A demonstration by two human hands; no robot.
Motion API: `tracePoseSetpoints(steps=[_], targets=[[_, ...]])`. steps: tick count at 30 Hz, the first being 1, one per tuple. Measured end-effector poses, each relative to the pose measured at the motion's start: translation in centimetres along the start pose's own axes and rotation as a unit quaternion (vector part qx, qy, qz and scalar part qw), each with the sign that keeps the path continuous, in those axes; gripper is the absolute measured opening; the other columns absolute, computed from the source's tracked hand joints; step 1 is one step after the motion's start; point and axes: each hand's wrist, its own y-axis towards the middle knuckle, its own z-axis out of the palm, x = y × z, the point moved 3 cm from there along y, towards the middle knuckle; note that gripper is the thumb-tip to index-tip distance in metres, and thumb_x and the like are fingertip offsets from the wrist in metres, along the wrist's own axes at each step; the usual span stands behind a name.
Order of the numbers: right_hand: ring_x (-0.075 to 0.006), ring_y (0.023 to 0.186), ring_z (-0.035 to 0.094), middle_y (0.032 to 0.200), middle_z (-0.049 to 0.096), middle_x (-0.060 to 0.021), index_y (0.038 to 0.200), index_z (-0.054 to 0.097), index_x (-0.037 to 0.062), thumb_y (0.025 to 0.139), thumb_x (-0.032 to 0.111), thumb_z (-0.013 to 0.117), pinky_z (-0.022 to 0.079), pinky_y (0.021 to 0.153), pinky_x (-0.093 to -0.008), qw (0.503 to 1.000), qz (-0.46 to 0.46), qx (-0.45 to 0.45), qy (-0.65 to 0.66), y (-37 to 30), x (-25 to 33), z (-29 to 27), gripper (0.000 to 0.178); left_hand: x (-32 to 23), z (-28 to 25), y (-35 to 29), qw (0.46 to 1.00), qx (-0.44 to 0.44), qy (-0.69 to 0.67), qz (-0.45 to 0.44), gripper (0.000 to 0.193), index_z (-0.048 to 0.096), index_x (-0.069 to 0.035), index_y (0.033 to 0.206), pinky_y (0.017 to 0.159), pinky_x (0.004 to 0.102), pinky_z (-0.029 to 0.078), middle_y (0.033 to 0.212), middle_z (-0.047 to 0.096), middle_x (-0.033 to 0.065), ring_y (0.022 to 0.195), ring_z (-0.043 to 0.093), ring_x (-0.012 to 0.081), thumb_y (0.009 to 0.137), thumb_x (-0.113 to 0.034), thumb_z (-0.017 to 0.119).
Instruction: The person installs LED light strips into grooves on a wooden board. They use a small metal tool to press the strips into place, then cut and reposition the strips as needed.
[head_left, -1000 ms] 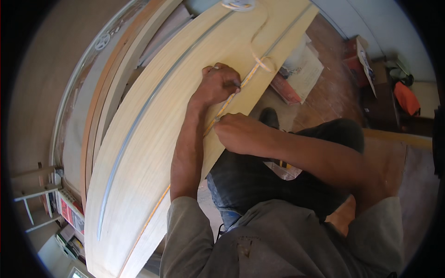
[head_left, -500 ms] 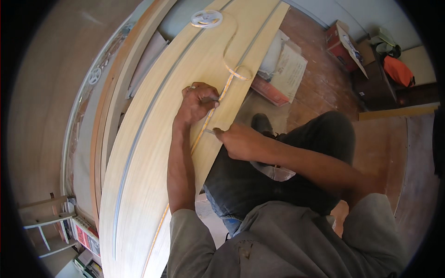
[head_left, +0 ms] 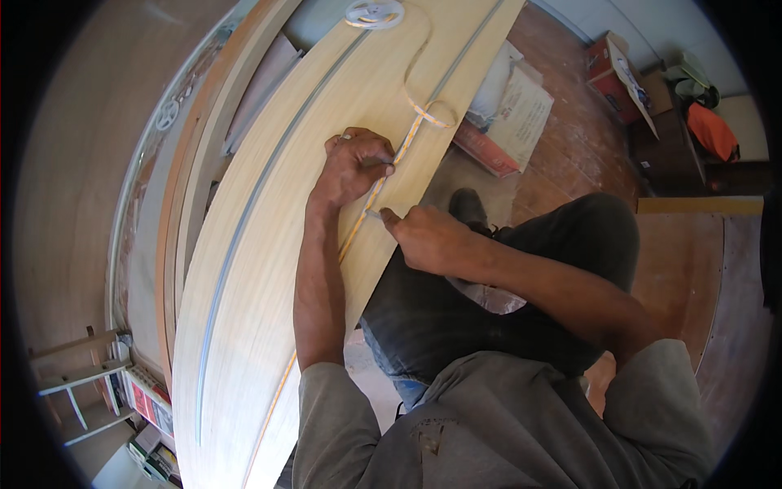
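Note:
A long pale wooden board [head_left: 269, 269] runs from bottom left to the far top. An orange-and-white LED strip light [head_left: 355, 235] lies along a groove near its right edge. My left hand [head_left: 357, 166] is closed, thumb and fingertips pinching the strip at the groove. Just nearer to me, my right hand [head_left: 432, 238] grips a thin, flat grey tool [head_left: 374, 213], its tip touching the strip. Beyond my left hand the strip rises in a loose loop [head_left: 440, 113] and trails to a white reel [head_left: 375, 14] at the board's far end.
A second grey groove [head_left: 269, 171] runs along the board. At left stand wooden planks [head_left: 189, 171] and a stepladder [head_left: 81, 379]. Beyond the board's right edge are a flattened carton [head_left: 521, 114], a red box [head_left: 611, 77] and an orange bag [head_left: 711, 132]. My bent knee [head_left: 603, 236] is beside the board.
The whole view has shifted slightly. My right hand with the flat tool has moved a little farther along the strip, toward my left hand, which keeps its pinch.

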Motion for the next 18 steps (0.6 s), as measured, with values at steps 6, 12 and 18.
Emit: tracePoseSetpoints(steps=[6,12,18], targets=[[-0.0488,0.077,0.074,0.079,0.071,-0.0312,0.135,0.057,-0.0160,0.082,-0.002,0.065,0.061,0.070,-0.0540,1.000,-0.009,-0.003,-0.002,0.4,0.0,-0.2,0.056,0.3,-0.1,0.0,1.000,0.000,-0.004,-0.009,0.014,0.075,-0.014,0.084,0.116,0.0508,0.025,0.101,0.077,-0.0064,0.112,0.062,0.0181,0.080,-0.013,0.088],[-0.0483,0.077,0.075,0.079,0.071,-0.0320,0.118,0.060,-0.0176,0.081,-0.003,0.065,0.061,0.070,-0.0536,0.998,-0.062,0.002,-0.023,1.1,0.9,-1.0,0.041,0.6,-0.1,-0.1,1.000,-0.010,0.000,0.001,0.014,0.075,-0.018,0.086,0.111,0.0483,0.025,0.099,0.077,-0.0072,0.118,0.063,0.0158,0.078,-0.013,0.086],[-0.0445,0.082,0.076,0.085,0.072,-0.0303,0.084,0.070,-0.0086,0.081,0.000,0.066,0.060,0.071,-0.0523,0.995,-0.101,0.009,-0.007,1.8,1.8,-1.8,0.010,1.0,0.4,-0.3,1.000,-0.015,-0.010,-0.004,0.013,0.076,-0.018,0.086,0.110,0.0469,0.025,0.097,0.076,-0.0045,0.116,0.063,0.0169,0.077,-0.015,0.086]])
